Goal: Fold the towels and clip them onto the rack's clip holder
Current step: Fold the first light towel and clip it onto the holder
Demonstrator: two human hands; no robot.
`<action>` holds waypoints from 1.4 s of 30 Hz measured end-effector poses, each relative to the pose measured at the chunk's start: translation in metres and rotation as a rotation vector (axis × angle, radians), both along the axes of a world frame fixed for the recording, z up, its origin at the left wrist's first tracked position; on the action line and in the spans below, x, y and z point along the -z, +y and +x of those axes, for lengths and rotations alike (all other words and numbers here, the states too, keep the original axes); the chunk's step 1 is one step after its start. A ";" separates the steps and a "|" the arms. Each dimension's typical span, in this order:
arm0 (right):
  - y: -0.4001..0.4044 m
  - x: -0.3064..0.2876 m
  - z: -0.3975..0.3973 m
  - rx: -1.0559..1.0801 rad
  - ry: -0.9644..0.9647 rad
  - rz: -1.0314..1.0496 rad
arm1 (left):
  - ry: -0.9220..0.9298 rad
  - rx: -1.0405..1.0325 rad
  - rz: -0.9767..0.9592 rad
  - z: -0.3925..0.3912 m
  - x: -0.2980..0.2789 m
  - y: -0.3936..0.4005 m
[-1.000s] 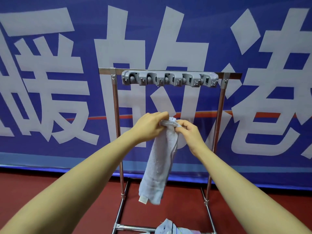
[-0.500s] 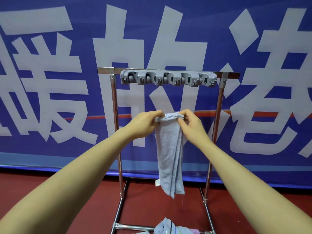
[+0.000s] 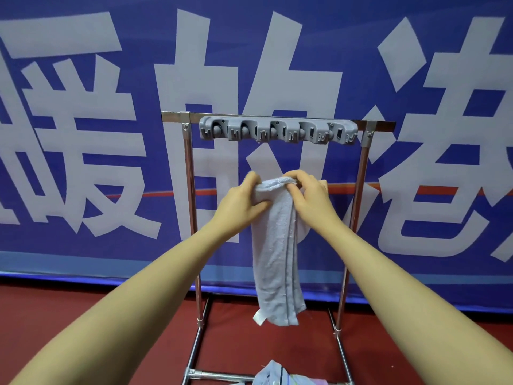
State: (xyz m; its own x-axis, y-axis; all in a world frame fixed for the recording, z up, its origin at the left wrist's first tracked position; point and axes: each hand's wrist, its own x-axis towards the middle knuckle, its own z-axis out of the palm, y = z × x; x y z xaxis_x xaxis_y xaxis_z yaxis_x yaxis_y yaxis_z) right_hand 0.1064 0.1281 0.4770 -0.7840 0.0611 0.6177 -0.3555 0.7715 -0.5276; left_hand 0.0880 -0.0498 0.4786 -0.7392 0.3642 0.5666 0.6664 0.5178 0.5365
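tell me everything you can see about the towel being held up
The pale blue-grey terry towel is folded lengthwise into a narrow layered strip and hangs straight down in front of the metal rack. The left hand and right hand pinch its bunched top edge. A small white tag sticks out at its lower left corner.

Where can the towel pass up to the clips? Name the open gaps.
Open: the span between the two posts, from the hands up to the clip holder, where no towel hangs. Crowded: the base bar, where more cloth lies; the towel fills the middle below.
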 end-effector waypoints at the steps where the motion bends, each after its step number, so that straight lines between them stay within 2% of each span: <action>1: -0.001 -0.002 -0.001 -0.021 0.006 -0.040 | -0.065 0.021 0.104 0.002 0.002 0.001; 3: -0.005 -0.005 -0.003 -0.071 0.032 -0.129 | -0.208 0.085 0.306 0.004 0.007 0.001; 5: -0.009 -0.010 -0.001 -0.112 0.075 -0.213 | -0.319 0.108 0.384 0.005 0.013 0.002; 8: -0.013 -0.019 0.003 -0.122 0.111 -0.294 | -0.418 0.090 0.328 0.003 0.034 0.006; 12: -0.009 -0.025 0.006 -0.092 0.142 -0.314 | -0.455 0.031 0.300 0.004 0.054 0.021; 14: -0.002 -0.023 0.007 -0.026 0.146 -0.328 | -0.408 -0.053 0.292 0.002 0.052 0.025; 18: 0.017 -0.010 0.007 0.092 0.132 -0.386 | -0.180 -0.174 0.182 -0.001 0.036 0.022; 23: 0.025 0.010 0.001 0.158 -0.021 -0.386 | 0.141 -0.319 -0.039 0.002 0.014 0.010; 26: 0.010 0.018 0.000 0.189 -0.091 -0.251 | 0.234 -0.355 -0.196 -0.004 0.000 0.002; 29: -0.011 0.028 0.002 0.127 -0.099 0.044 | 0.237 -0.406 -0.354 -0.013 -0.008 -0.003; 32: -0.025 0.037 0.005 0.052 -0.092 0.272 | 0.300 -0.424 -0.380 -0.021 -0.009 -0.010; 36: -0.040 0.034 0.007 -0.070 -0.104 0.282 | 0.380 -0.439 -0.418 -0.031 -0.012 -0.016; 42: -0.071 0.014 -0.010 0.116 0.000 0.357 | 0.582 -0.379 -0.535 -0.034 -0.026 -0.023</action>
